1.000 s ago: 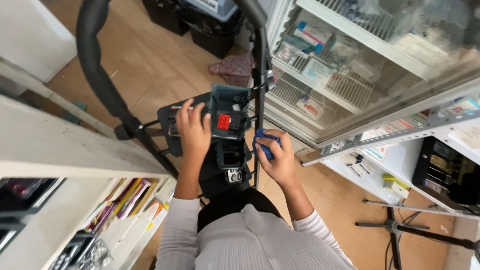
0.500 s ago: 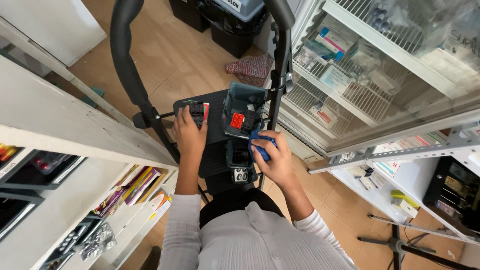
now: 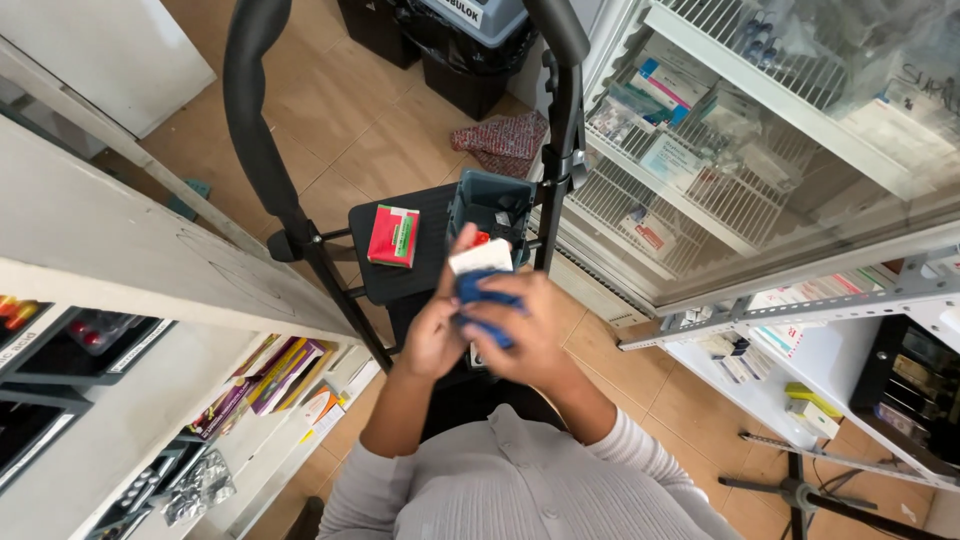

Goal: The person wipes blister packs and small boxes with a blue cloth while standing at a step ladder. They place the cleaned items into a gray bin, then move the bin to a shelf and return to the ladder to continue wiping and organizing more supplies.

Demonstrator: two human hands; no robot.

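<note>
Both my hands meet in front of my chest over a black step ladder (image 3: 405, 280). My left hand (image 3: 436, 330) holds a small white box (image 3: 481, 257) at its top edge. My right hand (image 3: 525, 330) is closed around a blue cloth (image 3: 485, 300) pressed against that box. A red and green box (image 3: 394, 235) lies on the ladder's top platform. A grey-blue bin (image 3: 492, 205) with small items inside sits on the platform beside it.
A glass-door fridge (image 3: 760, 150) with wire shelves of medicine boxes stands at right. White shelving (image 3: 120, 270) with packets and booklets runs along the left. Dark crates (image 3: 440, 40) and a patterned red cloth (image 3: 505, 135) lie on the tiled floor ahead. A stand's legs (image 3: 800, 490) are at lower right.
My left hand left the ladder platform and the red and green box, and now holds a white box. My right hand brought the blue cloth up against it.
</note>
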